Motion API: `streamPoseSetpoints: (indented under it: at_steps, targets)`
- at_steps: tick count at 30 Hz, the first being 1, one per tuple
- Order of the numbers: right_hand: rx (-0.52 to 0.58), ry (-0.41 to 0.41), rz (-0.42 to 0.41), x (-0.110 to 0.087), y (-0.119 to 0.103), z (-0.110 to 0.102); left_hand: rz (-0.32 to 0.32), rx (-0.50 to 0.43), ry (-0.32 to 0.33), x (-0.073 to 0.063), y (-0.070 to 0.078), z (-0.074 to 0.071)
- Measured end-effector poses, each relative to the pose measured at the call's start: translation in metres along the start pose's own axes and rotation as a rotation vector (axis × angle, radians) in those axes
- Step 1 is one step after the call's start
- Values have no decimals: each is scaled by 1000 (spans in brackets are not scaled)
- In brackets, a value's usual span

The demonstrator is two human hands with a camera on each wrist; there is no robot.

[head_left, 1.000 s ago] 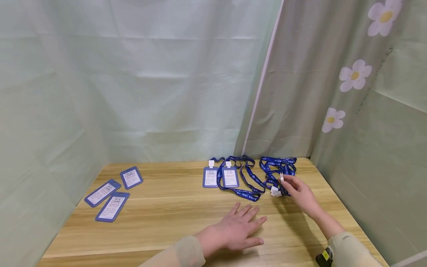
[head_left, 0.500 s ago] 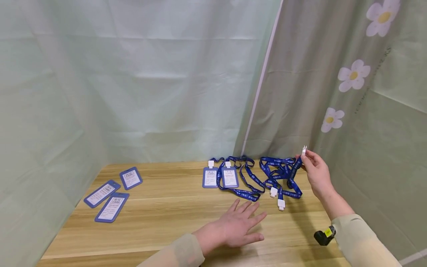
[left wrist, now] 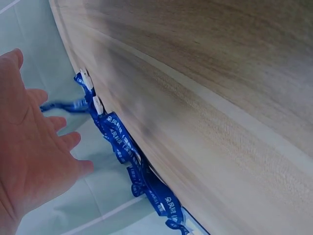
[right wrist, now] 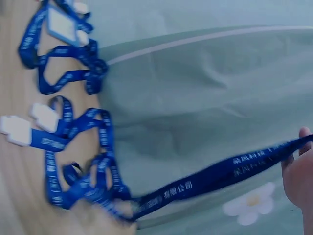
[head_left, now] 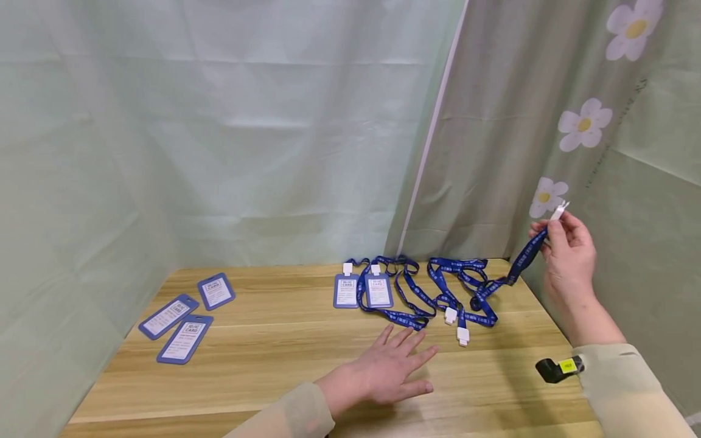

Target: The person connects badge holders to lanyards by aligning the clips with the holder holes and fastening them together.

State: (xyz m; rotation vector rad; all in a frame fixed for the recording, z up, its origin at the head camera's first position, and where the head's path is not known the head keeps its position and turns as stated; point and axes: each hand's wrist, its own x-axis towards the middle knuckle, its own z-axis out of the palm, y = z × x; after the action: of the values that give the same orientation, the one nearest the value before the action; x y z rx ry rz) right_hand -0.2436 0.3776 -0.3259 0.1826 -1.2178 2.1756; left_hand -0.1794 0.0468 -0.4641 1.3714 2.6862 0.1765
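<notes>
Raised at the right in the head view, my right hand (head_left: 569,267) pinches the white clip end (head_left: 557,213) of a blue lanyard (head_left: 528,254). Its strap slants down, pulled fairly straight, to a tangle of blue lanyards on the table; the right wrist view shows white lettering along the strap (right wrist: 210,177). Two white lanyard clips, a nearer one (head_left: 462,336) and a farther one (head_left: 450,315), lie on the wood in front of that tangle. My left hand (head_left: 383,370), palm down with fingers spread and holding nothing, is over the table's front middle.
Two blue badge holders, one left (head_left: 345,292) and one right (head_left: 378,291), lie at the back middle with lanyards attached. Three loose badge holders (head_left: 185,340) are on the table's left side. Curtains (head_left: 306,152) hang behind the wooden table (head_left: 263,365) and along its sides.
My right hand has lifted the lanyard's clip end from the pile and carried it up and right, drawing out the strap. The left hand stays nearly still.
</notes>
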Motion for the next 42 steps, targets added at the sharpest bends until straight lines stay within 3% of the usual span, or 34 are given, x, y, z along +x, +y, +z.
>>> streamPoseSetpoints:
  at_steps: [6, 11, 13, 15, 17, 20, 22, 26, 29, 33, 38, 42]
  targets:
    - [1, 87, -169, 10, -25, 10, 6, -2, 1, -1, 0, 1]
    - [-97, 145, -274, 16, -40, 9, 10, 1, 0, -2, -1, 2]
    - [-230, 148, -316, 16, -43, 6, 9, 2, 2, -3, -2, 2]
    - [-454, 122, -355, 13, -43, 2, 9, -2, 4, -4, -4, 4]
    - [-706, 57, -391, 8, -41, -1, 7, -13, 6, -5, -6, 6]
    - [-1027, -152, -431, -3, -30, -7, 3, -23, 9, -9, -11, 9]
    - [-1160, -343, -382, -15, -18, -12, 0, -24, 9, -13, -15, 12]
    - [-1346, -687, -192, -49, 19, -29, -14, -25, 7, -25, -25, 17]
    - [-1396, -859, -128, -79, 53, -39, -36, -27, 2, -36, -34, 20]
    - [-1407, -1004, -116, -117, 89, -44, -53, -20, 6, -49, -43, 23]
    - [-1399, -1117, -149, -148, 121, -40, -61, -26, 4, -60, -48, 26]
    - [-1389, -1144, -168, -161, 137, -32, -75, -43, 1, -66, -51, 28]
